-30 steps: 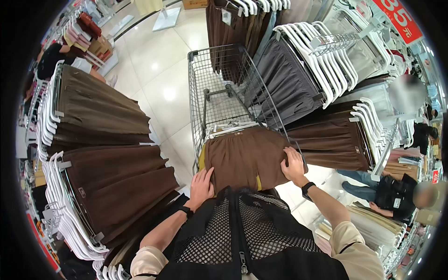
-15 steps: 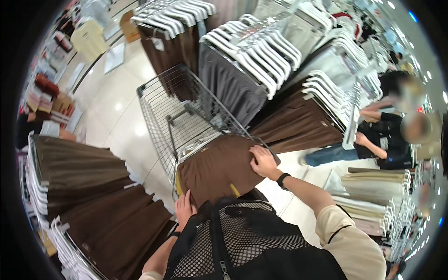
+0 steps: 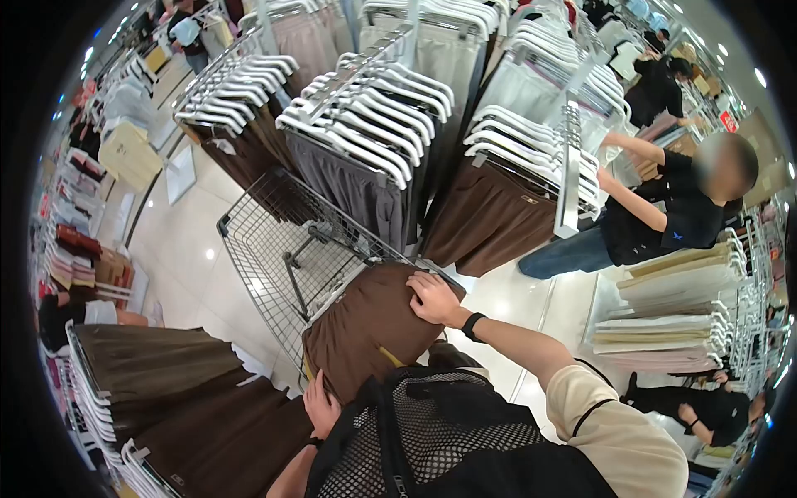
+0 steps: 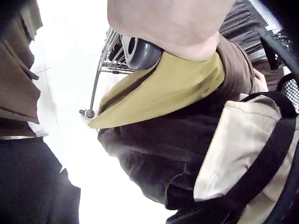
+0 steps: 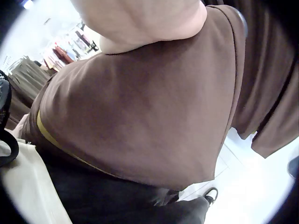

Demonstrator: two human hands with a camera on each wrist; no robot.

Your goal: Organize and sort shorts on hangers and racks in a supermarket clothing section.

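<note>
Brown trousers are draped over the near end of a wire shopping cart. Under them a mustard garment shows, its edge hanging beside the cart's grey plastic corner in the left wrist view. My right hand rests on the far right part of the trousers, fingers laid over the cloth. At the left edge of the pile lies my left hand, fingers extended against the cloth. In both wrist views the heel of the hand presses on fabric, while the fingertips are hidden.
Brown trousers on hangers and a rack of grey trousers stand close along the cart's right side. More dark trousers hang at left. A person in black reaches toward the right rack. Pale tiled floor runs ahead.
The view has swung right, so racks and cart have shifted left in it. The person in black appears larger and nearer. Both hands stay on the draped trousers.
</note>
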